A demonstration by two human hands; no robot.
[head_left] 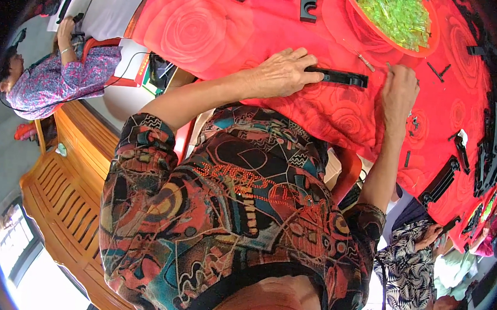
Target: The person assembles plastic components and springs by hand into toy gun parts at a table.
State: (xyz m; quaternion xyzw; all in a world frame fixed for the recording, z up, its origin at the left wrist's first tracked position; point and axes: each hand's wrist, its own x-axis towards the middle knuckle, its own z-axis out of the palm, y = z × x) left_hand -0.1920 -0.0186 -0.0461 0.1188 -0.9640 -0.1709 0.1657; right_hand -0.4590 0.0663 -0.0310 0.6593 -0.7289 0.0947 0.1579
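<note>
My left hand [286, 74] is closed on the left end of a long black plastic part [349, 78], which lies lengthwise on the red rose-patterned tablecloth [182, 32]. To the right of that part, my right hand [401, 91] is over the cloth with its fingers curled together. Whatever it pinches, if anything, is hidden. Between the hands, a little farther off, lies a thin tool [365, 61] with a slim shaft. Small dark bits [415, 123] are scattered beside my right wrist.
An orange-rimmed bowl [435, 38] of small green translucent pieces stands beyond my right hand. More black parts [308, 3] lie at the far edge, with a pile [494, 149] at right. One person [69, 79] sits left, another [408, 264] right. A wooden bench [73, 194] is at left.
</note>
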